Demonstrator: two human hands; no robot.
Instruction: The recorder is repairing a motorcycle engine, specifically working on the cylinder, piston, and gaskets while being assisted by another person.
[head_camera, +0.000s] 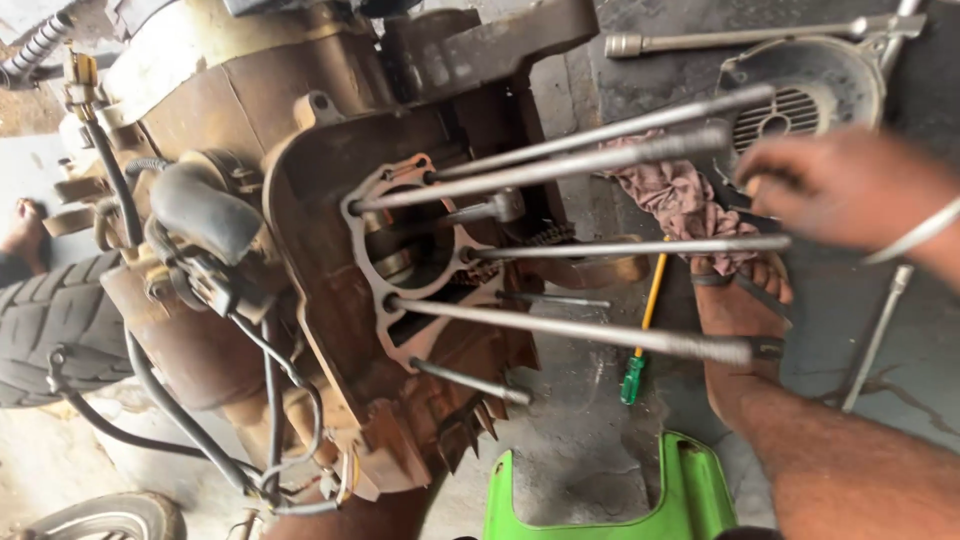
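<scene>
One stained grey concrete floor carries a green panel, a pink rag and a green-handled screwdriver. The right hand, blurred at far right, hovers loosely spread, grasping nothing, just beyond the engine case's long studs. The left hand is out of sight.

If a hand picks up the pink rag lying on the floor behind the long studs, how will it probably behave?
The pink rag lies crumpled in soft folds, so it would likely hang limp and feel light. It shows dark stains, so it may be greasy. Lying flat on the floor, it should not roll.
</scene>
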